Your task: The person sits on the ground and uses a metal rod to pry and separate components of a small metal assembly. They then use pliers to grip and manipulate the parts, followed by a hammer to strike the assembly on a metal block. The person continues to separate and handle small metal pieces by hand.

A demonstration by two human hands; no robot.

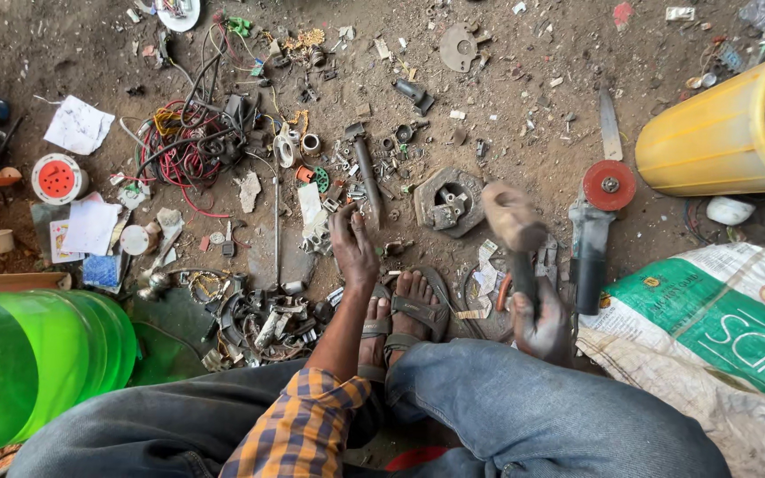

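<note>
Person sits low on a dirt floor, knees in blue jeans filling the near edge, sandalled feet [400,312] together in the middle.

Left hand [353,250] reaches out from a plaid sleeve [298,425], fingers bent down onto a small metal piece on the ground; the piece is hidden under the fingers, so its shape can't be made out. Whether the hand pinches it or only presses on it, I cannot tell.

Right hand [542,323], dark with grime, is clenched round the handle of a hammer [513,221]. The head is raised and blurred; it reads as a pale, blunt lump, material unclear.

Just far of the left hand: a grey octagonal metal housing [449,202] with a part set in its centre, and a long bolt-like rod [366,173].

Right of the hammer lies an angle grinder [593,232] with a red disc, and a flat blade [610,124] beyond it. A yellow bucket [719,133] is cut off at the right edge, contents dark and indistinct. A printed green-and-white sack [710,327] runs out of frame near right.

Left side: tangle of red and black wires [189,142], a red-and-white spool [57,178], paper scraps, and a translucent green container [33,358], cut off by the left edge. Loose small scrap everywhere, mostly too small to identify.
</note>
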